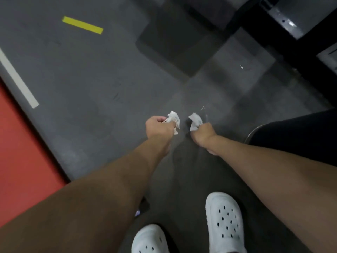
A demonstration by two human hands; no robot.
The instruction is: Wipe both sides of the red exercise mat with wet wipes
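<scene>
Both arms stretch forward and down over the grey floor (82, 79). The left hand (159, 127) has its grip curled tight round the left wipe (173, 119), a crumpled white wad that pokes out on the far side of the fingers. Just to its right, not touching it, the right hand (203, 133) has its grip closed the same way round the right wipe (195, 121), also crumpled. The red exercise mat (23, 152) lies flat on the floor at the left edge, well apart from both hands, with only part of it in view. A white tape strip (18, 79) runs beside the mat's far border, and a yellow tape strip (82, 25) sits farther off. 2 white clogs (225, 221) stand at the near edge, nearer than the hands. A black frame (284, 46) crosses the far right corner.
</scene>
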